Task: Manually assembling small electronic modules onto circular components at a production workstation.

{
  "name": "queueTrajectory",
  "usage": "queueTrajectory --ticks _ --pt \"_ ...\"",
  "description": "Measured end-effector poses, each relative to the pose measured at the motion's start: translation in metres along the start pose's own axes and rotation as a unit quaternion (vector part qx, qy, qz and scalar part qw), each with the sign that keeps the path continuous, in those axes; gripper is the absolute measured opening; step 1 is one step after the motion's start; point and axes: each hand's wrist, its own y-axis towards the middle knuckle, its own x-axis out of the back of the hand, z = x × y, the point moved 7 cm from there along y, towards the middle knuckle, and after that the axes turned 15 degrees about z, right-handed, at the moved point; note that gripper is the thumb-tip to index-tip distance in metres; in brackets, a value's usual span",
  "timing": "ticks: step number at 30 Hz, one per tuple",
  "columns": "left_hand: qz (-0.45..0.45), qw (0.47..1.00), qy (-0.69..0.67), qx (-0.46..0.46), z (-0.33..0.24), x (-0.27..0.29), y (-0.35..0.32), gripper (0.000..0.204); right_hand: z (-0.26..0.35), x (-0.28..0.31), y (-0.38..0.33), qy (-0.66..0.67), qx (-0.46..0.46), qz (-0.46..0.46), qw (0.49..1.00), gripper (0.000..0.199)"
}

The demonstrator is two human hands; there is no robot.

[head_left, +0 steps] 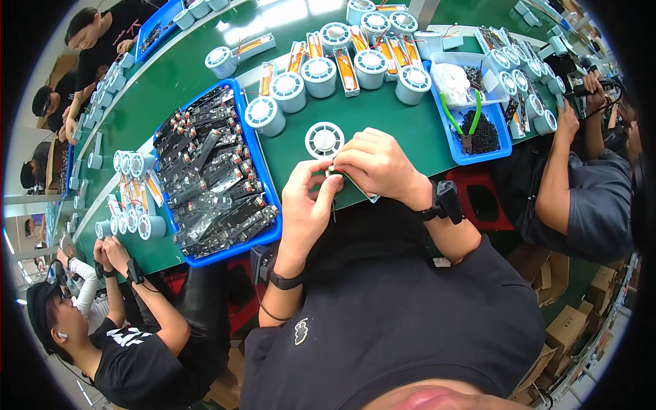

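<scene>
While left hand [305, 205] and right hand [376, 166] pinched small wired part [335, 172] together above green table [410, 130] edge, white spool [324, 139] stood just beyond fingers; blue tray [263, 171] of black strips lay left, blue bin [502, 130] with green-handled cutters right.

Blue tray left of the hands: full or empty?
Full: the blue tray is packed with dark slim parts stacked in rows.

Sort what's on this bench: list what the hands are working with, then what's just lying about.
In hand: left hand and right hand pinching a small flat component with wires; white round spool just beyond.

Lying about: blue tray of black parts; green-handled cutters in small blue bin.
</scene>
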Motion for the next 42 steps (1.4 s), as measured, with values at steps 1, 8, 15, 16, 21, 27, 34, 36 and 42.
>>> queueTrajectory --ticks 1,8,15,16,21,27,34,36,42 --pt "-0.007 1.0 0.01 -0.009 -0.001 0.0 0.0 0.025 0.003 0.0 0.0 -0.026 -0.009 0.008 1.0 0.016" --pt "-0.031 0.99 0.134 -0.037 -0.019 0.0 -0.001 0.025 0.01 -0.002 0.005 -0.09 -0.02 0.032 0.995 0.014" --pt "-0.025 0.988 0.145 -0.043 -0.023 0.001 0.001 0.023 0.014 0.002 0.009 -0.098 -0.001 0.038 0.994 0.015" --pt "-0.017 0.993 0.108 -0.04 -0.018 0.002 0.001 0.023 0.012 0.004 0.01 -0.1 -0.001 0.038 0.994 0.015" --pt "-0.011 0.995 0.091 -0.047 -0.012 0.001 0.002 0.023 0.003 -0.001 0.008 -0.096 0.027 0.067 0.993 0.019" --pt "0.048 0.996 0.061 -0.031 -0.007 -0.002 0.003 0.02 0.002 0.001 0.004 -0.077 0.044 0.053 0.995 0.02" --pt "0.071 0.997 0.009 -0.016 -0.004 -0.002 0.005 0.022 0.0 0.002 0.003 -0.061 0.036 0.034 0.997 0.02" --pt "0.073 0.997 0.022 -0.019 -0.008 -0.002 0.007 0.023 0.0 0.002 0.003 -0.059 0.034 0.03 0.997 0.02" --pt "0.046 0.997 0.061 -0.002 -0.002 0.004 0.008 0.027 0.001 0.003 0.004 -0.048 0.018 0.024 0.998 0.02"
